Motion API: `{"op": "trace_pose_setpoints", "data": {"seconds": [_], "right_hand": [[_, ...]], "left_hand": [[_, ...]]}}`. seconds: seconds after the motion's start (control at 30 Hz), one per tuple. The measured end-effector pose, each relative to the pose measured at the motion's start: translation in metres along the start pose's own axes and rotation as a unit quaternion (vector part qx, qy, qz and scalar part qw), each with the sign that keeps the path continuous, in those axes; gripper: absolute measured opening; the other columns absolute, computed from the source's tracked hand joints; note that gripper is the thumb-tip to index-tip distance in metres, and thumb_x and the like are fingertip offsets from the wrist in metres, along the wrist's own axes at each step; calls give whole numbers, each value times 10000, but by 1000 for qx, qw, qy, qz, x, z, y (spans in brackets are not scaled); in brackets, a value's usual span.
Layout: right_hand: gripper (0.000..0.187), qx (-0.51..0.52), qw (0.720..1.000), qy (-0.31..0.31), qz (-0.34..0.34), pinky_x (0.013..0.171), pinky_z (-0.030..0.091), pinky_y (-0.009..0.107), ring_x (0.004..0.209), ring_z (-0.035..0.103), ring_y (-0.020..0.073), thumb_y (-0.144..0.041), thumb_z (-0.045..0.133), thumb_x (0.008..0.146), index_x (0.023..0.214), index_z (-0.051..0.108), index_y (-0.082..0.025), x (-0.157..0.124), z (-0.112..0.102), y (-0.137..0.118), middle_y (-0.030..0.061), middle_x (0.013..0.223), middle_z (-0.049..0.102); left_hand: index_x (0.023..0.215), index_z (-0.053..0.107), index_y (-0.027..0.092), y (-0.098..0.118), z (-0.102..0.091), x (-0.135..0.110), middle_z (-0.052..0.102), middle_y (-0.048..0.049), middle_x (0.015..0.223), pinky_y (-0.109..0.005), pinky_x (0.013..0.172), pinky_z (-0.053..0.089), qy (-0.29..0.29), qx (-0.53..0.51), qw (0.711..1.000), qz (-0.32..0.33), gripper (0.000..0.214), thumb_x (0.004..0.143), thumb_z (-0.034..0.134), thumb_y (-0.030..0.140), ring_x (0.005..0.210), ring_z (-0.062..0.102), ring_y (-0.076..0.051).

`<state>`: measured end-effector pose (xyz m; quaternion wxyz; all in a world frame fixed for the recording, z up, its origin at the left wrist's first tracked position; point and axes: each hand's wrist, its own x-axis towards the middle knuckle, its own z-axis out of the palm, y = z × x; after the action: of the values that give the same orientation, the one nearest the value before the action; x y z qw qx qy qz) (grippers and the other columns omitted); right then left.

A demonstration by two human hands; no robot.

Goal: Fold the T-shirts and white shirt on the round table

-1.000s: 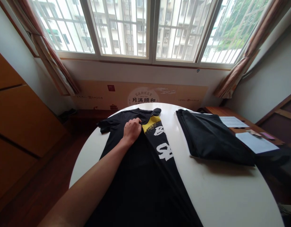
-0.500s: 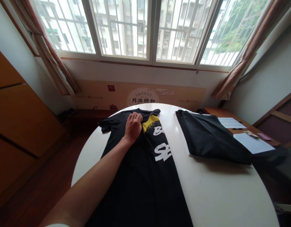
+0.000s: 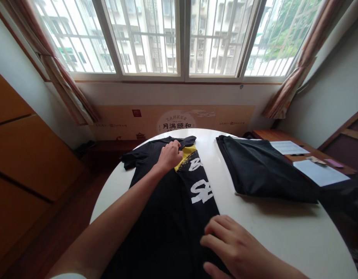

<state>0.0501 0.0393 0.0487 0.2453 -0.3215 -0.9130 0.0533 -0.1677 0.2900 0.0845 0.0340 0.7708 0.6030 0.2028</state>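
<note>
A black T-shirt (image 3: 164, 209) with a yellow patch (image 3: 185, 159) and large white lettering (image 3: 201, 192) lies lengthwise on a round white table (image 3: 283, 228), one short sleeve out to the left. My left hand (image 3: 169, 156) grips the fabric near the collar, beside the yellow patch. My right hand (image 3: 233, 244) is at the bottom of the view, its fingers apart and at the shirt's right edge. It holds nothing that I can see. The lower end of the shirt runs out of the frame.
A folded dark garment (image 3: 264, 170) lies on the table to the right of the shirt. Beyond it, sheets of paper (image 3: 320, 172) rest on a wooden desk (image 3: 286, 139). A wooden cabinet (image 3: 30, 155) stands at left, with a barred window ahead.
My right hand has entered the view at the bottom right, by the shirt's edge. My left hand has shifted slightly right, toward the yellow patch, and now covers part of it.
</note>
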Motion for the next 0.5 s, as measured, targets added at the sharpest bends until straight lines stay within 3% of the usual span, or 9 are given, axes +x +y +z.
{"op": "trace_pose_setpoints", "data": {"seconds": [0.07, 0.17, 0.23, 0.33, 0.4, 0.5], "right_hand": [[423, -2, 998, -64, -26, 1031, 528, 430, 1210, 649, 314, -525, 637, 1002, 1224, 692, -169, 23, 6, 10, 153, 1289, 720], [562, -36, 990, -86, -109, 1244, 380, 518, 1524, 446, 344, -525, 494, 1094, 1483, 547, -123, 36, 31, 23, 202, 1614, 525], [505, -60, 985, -61, -150, 1261, 372, 521, 1554, 424, 297, -431, 404, 1149, 1566, 465, -152, 34, 51, 31, 163, 1654, 491], [467, -97, 982, -30, -159, 1238, 429, 497, 1546, 445, 245, -369, 362, 1174, 1615, 403, -221, 25, 65, 41, 89, 1667, 487], [484, -110, 981, -27, -159, 1214, 469, 478, 1541, 453, 232, -385, 353, 1177, 1640, 360, -243, 22, 64, 47, 58, 1684, 464], [528, -112, 979, -33, -167, 1179, 515, 454, 1534, 463, 216, -450, 318, 1175, 1660, 311, -242, 21, 60, 51, 35, 1702, 436]], "left_hand": [[1317, 570, 167, 4, 2, 28, 681, -157, 1351, -412, 1041, 471, -31, -7, 999, 7, 366, 970, 568, 286, 1250, 636, -311], [1446, 503, 155, 10, 8, 76, 631, -175, 1482, -382, 1081, 459, -65, -10, 998, 16, 529, 976, 611, 371, 1335, 608, -302], [1485, 486, 163, 15, 17, 108, 606, -180, 1527, -399, 1120, 436, -91, -8, 996, 21, 621, 957, 656, 440, 1363, 594, -314], [1391, 591, 158, 24, 36, 148, 679, -198, 1426, -485, 1164, 394, -130, 2, 992, 6, 686, 847, 777, 532, 1334, 611, -375], [1234, 691, 157, 29, 51, 170, 744, -194, 1288, -501, 1144, 411, -145, 3, 989, -14, 604, 769, 841, 512, 1272, 646, -398], [957, 759, 172, 32, 69, 197, 791, -151, 1039, -411, 996, 509, -153, -23, 987, -38, 337, 728, 859, 397, 1096, 716, -365]]}}
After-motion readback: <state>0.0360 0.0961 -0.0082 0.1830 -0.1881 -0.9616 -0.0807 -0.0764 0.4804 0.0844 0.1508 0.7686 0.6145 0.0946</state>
